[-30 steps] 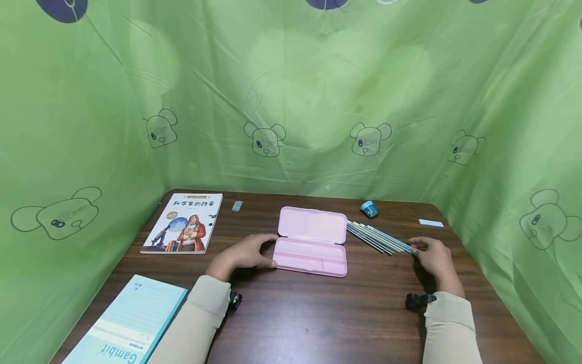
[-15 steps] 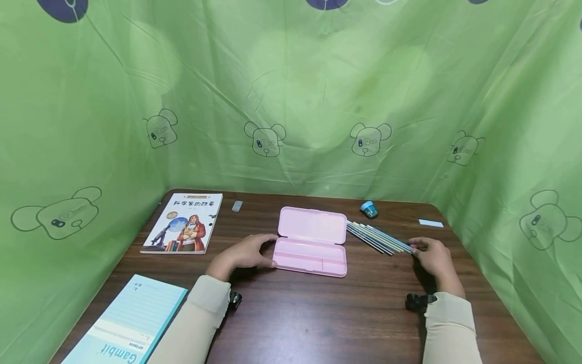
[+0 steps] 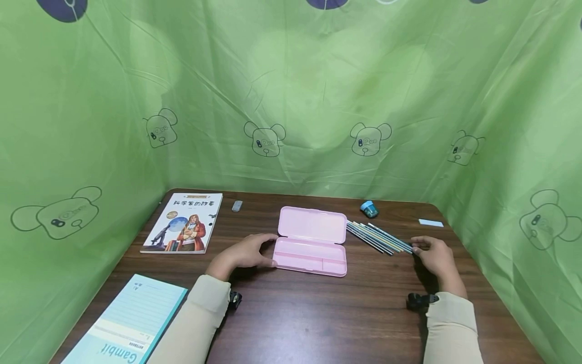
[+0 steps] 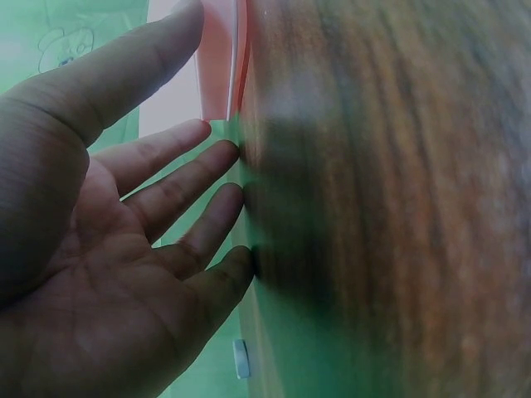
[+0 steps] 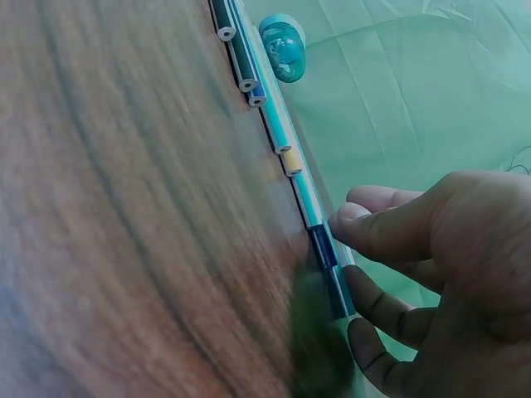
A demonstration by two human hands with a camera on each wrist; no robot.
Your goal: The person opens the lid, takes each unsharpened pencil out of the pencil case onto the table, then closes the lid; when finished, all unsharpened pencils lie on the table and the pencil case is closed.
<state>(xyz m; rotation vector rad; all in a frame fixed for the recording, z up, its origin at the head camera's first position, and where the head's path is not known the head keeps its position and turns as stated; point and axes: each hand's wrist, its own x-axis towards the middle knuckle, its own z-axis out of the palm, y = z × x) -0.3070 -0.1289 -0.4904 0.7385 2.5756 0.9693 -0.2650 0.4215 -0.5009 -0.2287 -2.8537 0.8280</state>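
A pink pencil case [image 3: 310, 256] lies with its lid [image 3: 312, 225] folded back on the table. My left hand [image 3: 247, 251] is at the case's left end, thumb by the front corner and index finger by the back one. In the left wrist view the other fingers [image 4: 187, 182] are spread and fairly straight, beside the case end. Several pencils [image 3: 375, 237] lie in a slanted bundle to its right. At their right ends, my right hand [image 3: 432, 255] pinches a pencil [image 5: 323, 245] between thumb and fingers; the exact contact is partly hidden.
A blue pencil sharpener [image 3: 370, 209] stands behind the pencils. A white strip [image 3: 431, 222] lies at the far right, and a small grey eraser [image 3: 237, 206] at the back. A book [image 3: 182, 223] and a notebook [image 3: 129, 321] lie on the left. Green curtain [image 3: 318, 101] encloses the table.
My right hand has shifted slightly to the right, and a pencil at the back of the bundle has slid a little with it. The left hand and the case have not moved.
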